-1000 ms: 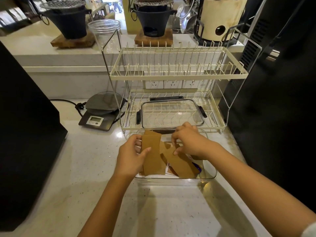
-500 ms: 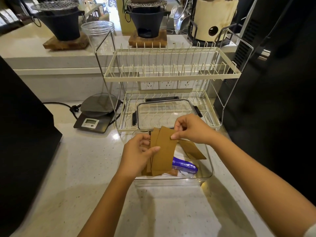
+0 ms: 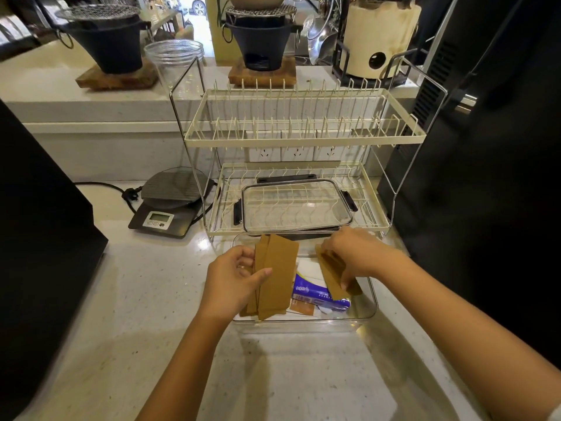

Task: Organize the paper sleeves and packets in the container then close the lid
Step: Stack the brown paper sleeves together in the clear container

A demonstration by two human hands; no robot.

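Observation:
A clear plastic container (image 3: 361,318) stands open on the counter in front of me. My left hand (image 3: 235,275) grips a stack of brown paper sleeves (image 3: 276,278) upright over its left side. My right hand (image 3: 355,253) is closed on more brown sleeves (image 3: 332,276) over the right side. Between the hands, on the container floor, lie a blue and white packet (image 3: 315,294), white paper and a small brown packet (image 3: 302,308). The clear lid (image 3: 296,205) with black clips rests on the lower shelf of the dish rack behind the container.
The cream wire dish rack (image 3: 303,138) stands just behind the container. A digital scale (image 3: 167,205) with its cable sits to the left. A black appliance (image 3: 33,238) blocks the left, a black cabinet (image 3: 485,177) the right. Stoves and a clear jar (image 3: 174,65) stand on the raised ledge.
My right hand passed one sleeve to the stack in my left hand, then dropped to the right side of the container and took hold of the sleeves there. The blue packet became uncovered.

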